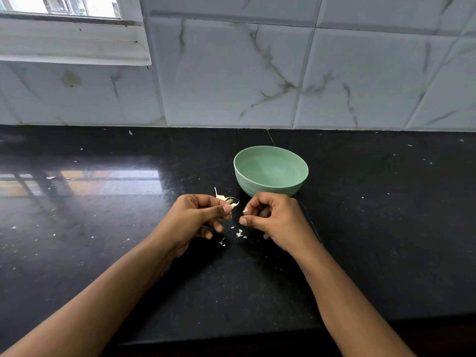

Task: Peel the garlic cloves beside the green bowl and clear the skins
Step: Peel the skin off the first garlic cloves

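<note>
Black granite counter point(360, 228), head view. Garlic clove point(228, 201) sits at the left hand's point(198, 217) fingertips, pinched between thumb and forefinger. Papery skin flares up off it, just in front of the green bowl point(268, 187). Right hand point(273, 218) is just beside the clove, not touching it, fingers curled tight. Can't tell if it pinches anything. Skin scraps point(239, 234) lie on the counter between both hands.

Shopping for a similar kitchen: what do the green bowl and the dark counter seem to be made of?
The green bowl looks like matte plastic or a fibre composite: even pastel colour, dull sheen, moulded ridges on its side. The counter is probably polished black stone, perhaps granite: fine specks, mirror-like reflections.
</note>
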